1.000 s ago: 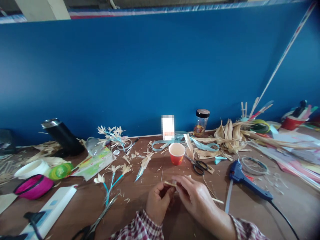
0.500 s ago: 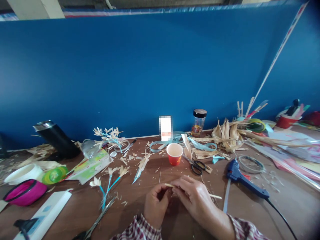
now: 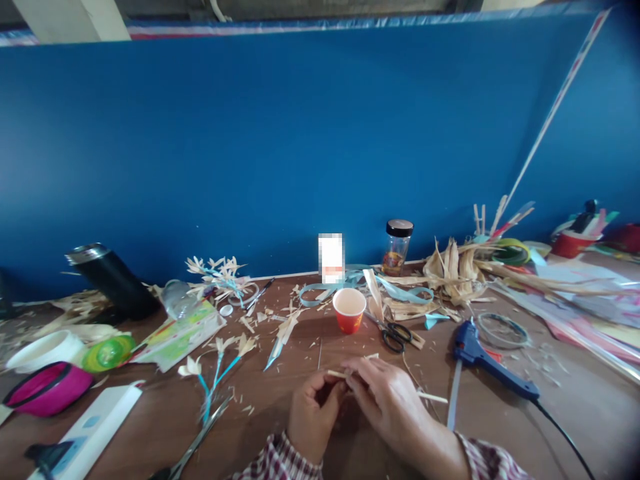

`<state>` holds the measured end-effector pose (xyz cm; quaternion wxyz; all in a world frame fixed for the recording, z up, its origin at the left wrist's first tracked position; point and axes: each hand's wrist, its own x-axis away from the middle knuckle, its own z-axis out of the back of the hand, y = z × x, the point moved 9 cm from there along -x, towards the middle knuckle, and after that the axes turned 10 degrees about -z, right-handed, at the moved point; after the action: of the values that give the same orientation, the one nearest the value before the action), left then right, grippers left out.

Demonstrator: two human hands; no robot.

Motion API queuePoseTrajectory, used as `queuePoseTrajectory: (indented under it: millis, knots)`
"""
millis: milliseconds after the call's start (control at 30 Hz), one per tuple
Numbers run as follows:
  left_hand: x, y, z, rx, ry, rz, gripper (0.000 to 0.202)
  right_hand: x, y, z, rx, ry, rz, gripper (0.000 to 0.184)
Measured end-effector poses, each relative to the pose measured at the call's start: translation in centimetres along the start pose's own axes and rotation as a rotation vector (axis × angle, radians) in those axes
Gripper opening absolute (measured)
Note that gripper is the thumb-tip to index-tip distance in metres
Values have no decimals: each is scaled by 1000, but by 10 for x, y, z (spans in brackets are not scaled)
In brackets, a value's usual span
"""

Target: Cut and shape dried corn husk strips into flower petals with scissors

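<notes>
My left hand [image 3: 316, 412] is closed, thumb and forefinger pinching one end of a thin pale strip [image 3: 336, 375] that looks like corn husk. Beside it my right hand [image 3: 395, 400] is closed on the same strip, its fingers bent over it and meeting the left fingertips. A pale length [image 3: 433, 398] sticks out to the right from behind my right hand; whether it is the same piece is hidden. A red paper cup [image 3: 349, 320] stands just beyond the hands, with black-handled scissors [image 3: 395, 335] to its right.
A blue glue gun [image 3: 495, 367] with its cord lies to the right, near a wire coil [image 3: 503, 330]. At left are blue-stemmed husk flowers [image 3: 215, 380], metal scissors [image 3: 200, 437] and a power strip [image 3: 93, 427]. Dried husks [image 3: 455, 267] and a lidded jar [image 3: 399, 247] stand at the back.
My hands stay together on the strip with only slight finger movement. A small pale tip now shows above my right knuckles. The view has shifted a little.
</notes>
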<state>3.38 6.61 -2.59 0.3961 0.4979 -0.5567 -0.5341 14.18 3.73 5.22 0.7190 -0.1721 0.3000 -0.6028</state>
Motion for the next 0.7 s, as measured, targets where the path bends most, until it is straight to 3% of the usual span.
queuePoseTrajectory:
  millis: [233,500,700]
  knots:
    - [-3,7,2,-27,28,-39,14,0,3,0,-35,22,-16,22]
    - [-1,11,3,-58,19,-66,13,-1,8,-2,-35,13,-58,10]
    - [0,8,-2,-22,-21,-59,15,-2,8,-3,-104,-27,-71,18]
